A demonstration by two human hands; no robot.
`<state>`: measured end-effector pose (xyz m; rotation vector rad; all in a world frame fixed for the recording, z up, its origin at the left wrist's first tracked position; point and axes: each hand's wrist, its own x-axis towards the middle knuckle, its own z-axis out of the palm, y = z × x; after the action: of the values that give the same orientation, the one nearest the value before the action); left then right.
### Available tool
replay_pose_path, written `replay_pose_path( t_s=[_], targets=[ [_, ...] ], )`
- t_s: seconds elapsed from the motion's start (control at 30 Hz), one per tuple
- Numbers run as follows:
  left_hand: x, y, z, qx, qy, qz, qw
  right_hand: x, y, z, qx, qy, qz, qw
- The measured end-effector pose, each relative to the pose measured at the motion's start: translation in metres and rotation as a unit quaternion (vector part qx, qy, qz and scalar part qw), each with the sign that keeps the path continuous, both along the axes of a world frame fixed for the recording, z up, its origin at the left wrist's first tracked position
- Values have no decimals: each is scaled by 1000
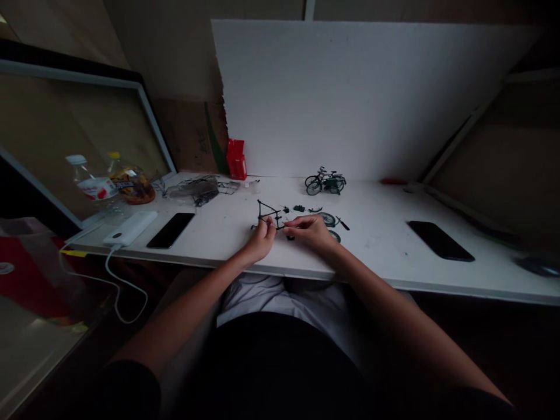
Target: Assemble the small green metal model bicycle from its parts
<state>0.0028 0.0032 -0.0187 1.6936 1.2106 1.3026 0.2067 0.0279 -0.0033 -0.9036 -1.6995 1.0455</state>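
A small dark bicycle frame (268,210) is raised over the white table, with my left hand (261,238) closed on its lower part. From the right, my right hand (310,228) reaches the frame's right end, thumb and index finger pinched; what lies between them is too small to name. Just beyond my right hand lie a dark green piece (299,208) and a small dark part (286,209). Beside it are a toy wheel (327,219), a second wheel (335,235) partly covered by the hand, and a thin black part (343,224).
Assembled toy bicycles (326,182) stand farther back. Phones lie left (171,230) and right (440,240) on the table (376,256). A red box (237,158), bottles (131,182), a white power bank (130,228) with a cable and clear packaging (192,189) occupy the left.
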Motion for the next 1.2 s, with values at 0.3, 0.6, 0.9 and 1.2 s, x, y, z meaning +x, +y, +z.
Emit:
replay_pose_path(
  t_s=[0.3,0.6,0.9,1.2],
  targets=[
    [3,-2,2,-9,-24,-15,1000,-11,-7,3,-39,6,23,999],
    [5,1,9,-103,-207,-96,968,-7,-8,11,35,14,5,999],
    [-5,-13,19,73,-128,-12,989,1,0,20,-28,143,-74,987],
    [-7,-28,41,325,83,36,942,-17,-26,46,-33,141,-26,989]
  ],
)
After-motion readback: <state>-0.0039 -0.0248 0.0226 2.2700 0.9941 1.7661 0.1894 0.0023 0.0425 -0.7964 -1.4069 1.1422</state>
